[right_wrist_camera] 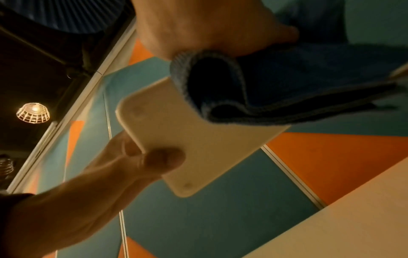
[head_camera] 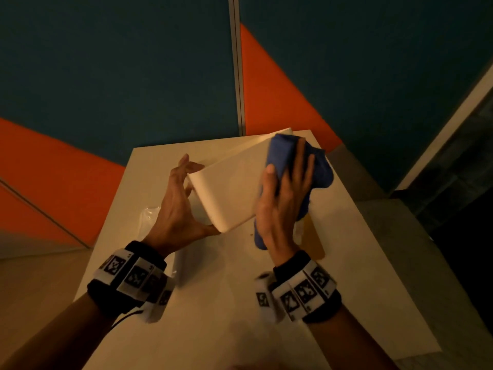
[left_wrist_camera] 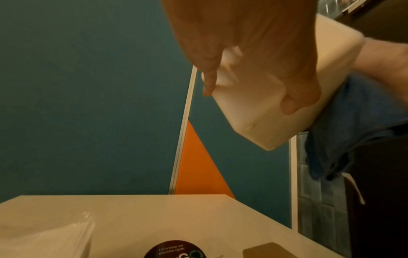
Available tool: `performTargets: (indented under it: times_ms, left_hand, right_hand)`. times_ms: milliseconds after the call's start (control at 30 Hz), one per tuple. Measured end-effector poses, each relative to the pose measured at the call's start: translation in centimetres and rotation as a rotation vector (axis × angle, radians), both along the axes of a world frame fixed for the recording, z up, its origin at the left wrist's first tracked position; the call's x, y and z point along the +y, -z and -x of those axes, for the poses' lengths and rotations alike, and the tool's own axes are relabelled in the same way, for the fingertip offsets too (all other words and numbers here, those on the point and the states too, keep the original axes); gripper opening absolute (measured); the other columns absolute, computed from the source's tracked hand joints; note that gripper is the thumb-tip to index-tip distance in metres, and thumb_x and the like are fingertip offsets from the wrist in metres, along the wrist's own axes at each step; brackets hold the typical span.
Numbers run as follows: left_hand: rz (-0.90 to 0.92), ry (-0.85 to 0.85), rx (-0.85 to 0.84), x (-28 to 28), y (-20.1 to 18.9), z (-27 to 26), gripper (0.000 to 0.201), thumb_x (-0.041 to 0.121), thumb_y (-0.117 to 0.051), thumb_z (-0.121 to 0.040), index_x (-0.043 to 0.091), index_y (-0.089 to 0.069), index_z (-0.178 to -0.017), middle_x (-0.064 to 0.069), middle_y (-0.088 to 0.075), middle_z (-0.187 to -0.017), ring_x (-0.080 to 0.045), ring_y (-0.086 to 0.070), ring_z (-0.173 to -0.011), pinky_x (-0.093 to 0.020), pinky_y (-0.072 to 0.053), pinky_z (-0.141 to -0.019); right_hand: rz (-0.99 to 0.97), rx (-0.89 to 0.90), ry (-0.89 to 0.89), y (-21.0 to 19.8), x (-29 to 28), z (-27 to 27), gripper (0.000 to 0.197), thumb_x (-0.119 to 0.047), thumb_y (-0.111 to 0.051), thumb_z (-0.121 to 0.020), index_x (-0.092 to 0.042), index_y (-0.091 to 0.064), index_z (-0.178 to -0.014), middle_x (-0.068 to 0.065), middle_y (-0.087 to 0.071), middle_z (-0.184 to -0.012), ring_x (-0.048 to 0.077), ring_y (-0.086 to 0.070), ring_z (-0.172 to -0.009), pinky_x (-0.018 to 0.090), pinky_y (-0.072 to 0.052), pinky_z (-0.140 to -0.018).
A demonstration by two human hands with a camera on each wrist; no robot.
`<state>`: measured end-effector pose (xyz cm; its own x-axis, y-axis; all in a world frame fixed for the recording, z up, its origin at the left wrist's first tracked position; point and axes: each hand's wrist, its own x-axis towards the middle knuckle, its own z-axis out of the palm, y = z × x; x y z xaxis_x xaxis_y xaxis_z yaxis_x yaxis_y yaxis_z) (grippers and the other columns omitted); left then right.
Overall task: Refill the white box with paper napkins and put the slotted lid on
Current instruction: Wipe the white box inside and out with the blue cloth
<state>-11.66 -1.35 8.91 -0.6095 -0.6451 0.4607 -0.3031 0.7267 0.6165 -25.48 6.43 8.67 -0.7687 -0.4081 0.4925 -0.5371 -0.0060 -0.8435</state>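
Both forearms reach forward. The left hand (head_camera: 178, 209) pinches the white box (head_camera: 234, 190) between thumb and spread fingers (head_camera: 183, 162); the right hand (head_camera: 282, 206) clasps a blue cloth (head_camera: 280, 153), thumb extended.

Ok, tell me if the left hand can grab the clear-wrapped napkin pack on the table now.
Probably not yet. The left hand grips the white plastic box in the air; the clear-wrapped napkin pack lies uncovered below it, reachable once the box is down.

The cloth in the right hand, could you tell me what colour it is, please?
The cloth is blue; the head view shows it best.
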Motion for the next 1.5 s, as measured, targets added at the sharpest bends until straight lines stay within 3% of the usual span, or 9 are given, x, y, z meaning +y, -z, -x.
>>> performTargets:
  times_ms: [133, 367, 533, 700, 900, 1000, 1100, 1267, 1500]
  left_hand:
    - [-0.012, -0.006, -0.001, 0.1, -0.4, 0.8, 0.104, 0.055, -0.075, -0.044, 0.024, -0.02, -0.128, 0.006, -0.025, -0.132, -0.008, -0.016, -0.133, -0.055, -0.031, -0.108]
    - [-0.034, -0.028, 0.001, 0.2, -0.9, 1.6, 0.083, 0.055, -0.07, -0.058, 0.04, -0.026, -0.127, -0.015, -0.029, -0.145, -0.03, -0.027, -0.137, -0.036, -0.035, -0.105]
    - [0.127, 0.116, 0.102, -0.8, 0.7, 0.0, 0.094, 0.072, -0.067, -0.056, 0.048, -0.014, -0.129, 0.021, -0.029, -0.136, -0.002, -0.007, -0.143, -0.043, -0.033, -0.105]
    - [0.235, 0.166, 0.109, -1.9, 1.4, -1.5, 0.083, 0.064, -0.066, -0.066, 0.032, -0.016, -0.124, 0.001, -0.039, -0.132, -0.045, -0.022, -0.137, -0.021, -0.016, -0.118]
    - [-0.044, 0.103, -0.191, -2.6, 0.0, -2.5, 0.107, 0.067, -0.074, -0.05, 0.061, 0.0, -0.126, 0.011, -0.008, -0.149, 0.018, -0.006, -0.132, -0.028, -0.02, -0.114]
    - [0.075, 0.044, -0.365, -3.5, -0.7, -2.9, 0.125, 0.068, -0.07, -0.05, 0.048, 0.02, -0.134, 0.013, 0.013, -0.153, -0.002, 0.003, -0.14, -0.048, -0.017, -0.117]
    - [0.366, 0.016, -0.416, -2.5, -0.9, -2.6, 0.137, 0.078, -0.064, -0.05, 0.027, 0.022, -0.143, 0.01, 0.029, -0.152, -0.011, 0.02, -0.143, -0.05, -0.008, -0.117]
    - [0.682, -0.109, -0.521, 2.7, 0.2, 2.1, 0.119, 0.043, -0.08, -0.058, 0.011, -0.004, -0.144, -0.014, -0.019, -0.145, -0.033, -0.01, -0.14, -0.058, -0.012, -0.112]
    - [0.488, -0.093, -0.127, 1.8, 0.1, 1.9, 0.09, 0.043, -0.084, -0.053, 0.008, -0.032, -0.118, -0.009, -0.033, -0.123, -0.036, -0.021, -0.131, -0.064, -0.016, -0.104]
  right_hand:
    - [-0.154, 0.185, -0.051, 1.5, 0.3, -1.1, 0.05, -0.055, -0.018, -0.096, -0.036, -0.02, -0.142, 0.007, -0.026, -0.155, 0.032, -0.018, -0.144, 0.068, -0.022, -0.108]
    - [-0.227, 0.572, -0.188, 3.8, 1.5, -4.5, 0.045, -0.047, -0.014, -0.099, -0.035, -0.036, -0.136, 0.002, -0.024, -0.151, 0.029, -0.02, -0.142, 0.064, -0.012, -0.11]
    - [-0.029, 0.276, 0.054, 0.4, 1.3, -1.5, 0.047, -0.035, -0.041, -0.097, -0.025, -0.024, -0.14, 0.005, -0.029, -0.149, 0.02, -0.025, -0.135, 0.046, -0.017, -0.112]
    - [-0.019, -0.67, -0.282, -3.0, 1.6, 4.7, 0.051, -0.052, -0.031, -0.097, -0.016, -0.054, -0.126, 0.008, -0.063, -0.118, 0.017, -0.06, -0.106, 0.032, -0.048, -0.092]
    - [-0.048, -0.817, -0.607, -3.9, 2.1, 6.3, 0.015, -0.027, -0.052, -0.092, -0.02, -0.062, -0.084, -0.004, -0.065, -0.076, 0.011, -0.06, -0.072, 0.016, -0.051, -0.06]
    - [-0.028, -0.962, -0.531, -3.3, 2.2, 5.4, 0.023, -0.021, -0.046, -0.092, -0.018, -0.057, -0.072, -0.001, -0.057, -0.062, 0.014, -0.052, -0.06, 0.021, -0.046, -0.052]
    - [0.02, -0.978, -0.44, -2.5, 2.0, 4.2, 0.017, -0.024, -0.049, -0.091, -0.018, -0.053, -0.075, 0.003, -0.051, -0.07, 0.017, -0.048, -0.064, 0.028, -0.039, -0.057]
    - [-0.01, -0.943, -0.422, -1.7, 1.4, 0.7, 0.059, -0.055, -0.061, -0.059, -0.023, -0.062, -0.108, 0.011, -0.068, -0.102, 0.034, -0.063, -0.093, 0.051, -0.052, -0.085]
    - [0.006, -0.475, -0.265, -0.5, 1.5, -0.6, 0.069, -0.063, -0.032, -0.08, -0.029, -0.031, -0.14, 0.003, -0.05, -0.129, 0.015, -0.049, -0.113, 0.032, -0.041, -0.091]
